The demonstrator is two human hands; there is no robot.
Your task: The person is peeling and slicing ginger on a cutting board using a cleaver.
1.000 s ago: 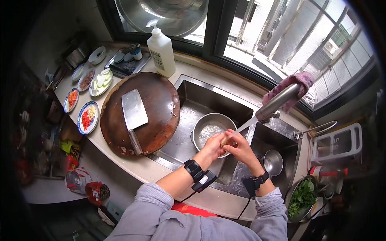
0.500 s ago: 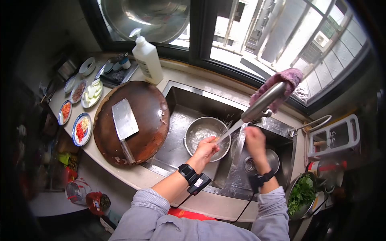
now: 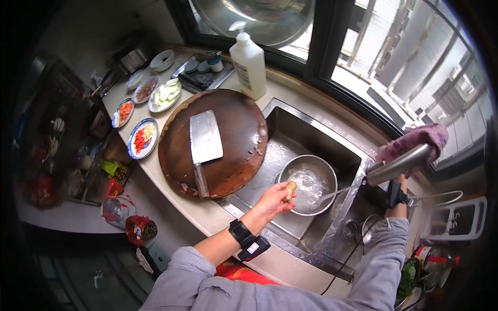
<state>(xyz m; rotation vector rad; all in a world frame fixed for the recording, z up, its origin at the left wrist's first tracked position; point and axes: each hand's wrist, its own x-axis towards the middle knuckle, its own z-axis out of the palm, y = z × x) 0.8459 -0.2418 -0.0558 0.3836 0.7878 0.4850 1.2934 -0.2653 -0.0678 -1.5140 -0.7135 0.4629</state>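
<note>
Where the bench [image 3: 199,216] begins at its left end, six dishes are gathered: one bowl [image 3: 162,60] and five plates, and among these the blue-rimmed plate [image 3: 134,151] of red and pale bits is set close to the front edge. Behind the board, one tray [image 3: 223,75] is placed toward the window side.

One round board [image 3: 238,116] is laid farther right, its right side reaching the sink's left edge. On it one cleaver [image 3: 206,137] is rested flat, its handle pointed to the board's front edge. One pump bottle [image 3: 249,67] is stood upright at the board's back right.

Over the left basin [image 3: 282,224], near its front edge, one pale brown piece [image 3: 291,191] is pinched between the thumb and fingers of the left hand [image 3: 276,202]. The hands are held well apart. Some open room is left between this hand and the board; at its right side, little is left before the rim of the one pot [image 3: 310,209], into which water is run from one faucet [image 3: 397,165].

In the right basin [image 3: 348,249], one metal bowl [image 3: 367,226] is partly covered by the sleeve. The right hand [image 3: 402,181] is mostly hidden behind the faucet, near one pink cloth [image 3: 438,136]; whether it is open or closed cannot be told.
</note>
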